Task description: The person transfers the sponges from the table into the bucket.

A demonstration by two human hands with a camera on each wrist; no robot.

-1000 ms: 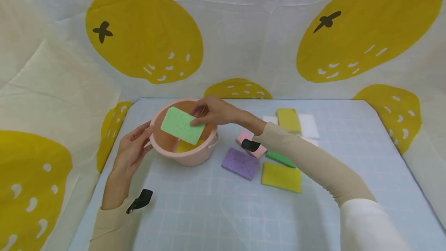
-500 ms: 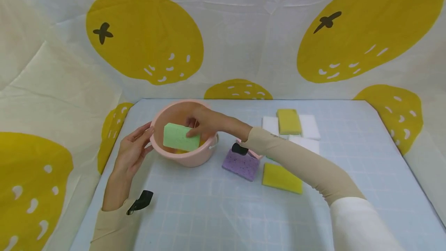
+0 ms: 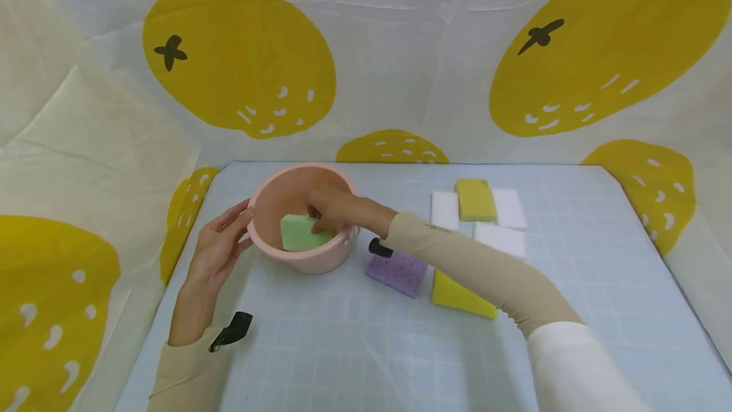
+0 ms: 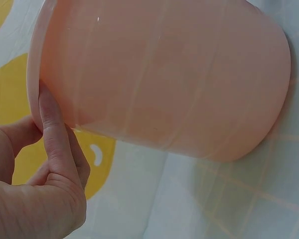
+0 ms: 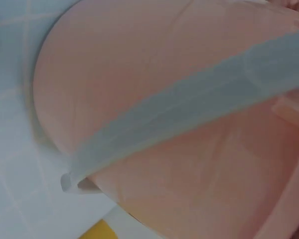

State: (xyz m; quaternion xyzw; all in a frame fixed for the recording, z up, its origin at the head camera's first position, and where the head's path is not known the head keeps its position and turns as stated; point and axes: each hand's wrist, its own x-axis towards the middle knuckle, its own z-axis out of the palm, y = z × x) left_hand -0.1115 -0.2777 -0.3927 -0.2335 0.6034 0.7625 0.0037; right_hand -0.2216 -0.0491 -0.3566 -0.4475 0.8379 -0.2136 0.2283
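A light green sponge [image 3: 297, 235] is down inside a pink bucket [image 3: 313, 264], below the rim, with a flat side turned toward the person. I cannot tell if it touches the bottom. The right hand [image 3: 333, 205] reaches into the bucket and pinches the sponge near its right end – the thumb is on the near side, and the other fingers are mostly hidden behind it. The left hand [image 3: 213, 250] holds the bucket from the left, with thumb and finger pinching the lip of the rim. The bucket stands on the table, and its pale handle [image 5: 189, 102] runs across the outside in the right wrist view.

Just right of the bucket lies a purple sponge [image 3: 398, 274]. Beside it is a bright yellow sponge [image 3: 455, 294], partly hidden by the right arm. Farther back, a darker yellow sponge [image 3: 476, 199] sits between two white pads [image 3: 445, 210], and a third white piece [image 3: 500, 240] lies closer to the person. The arms wear tan sleeves [image 3: 480, 259], with a small black thing [image 3: 233, 330] at each wrist. The table has a light blue cloth [image 3: 332, 348] with pale lines – and behind it hangs a white sheet [image 3: 408, 62] with big yellow shapes.
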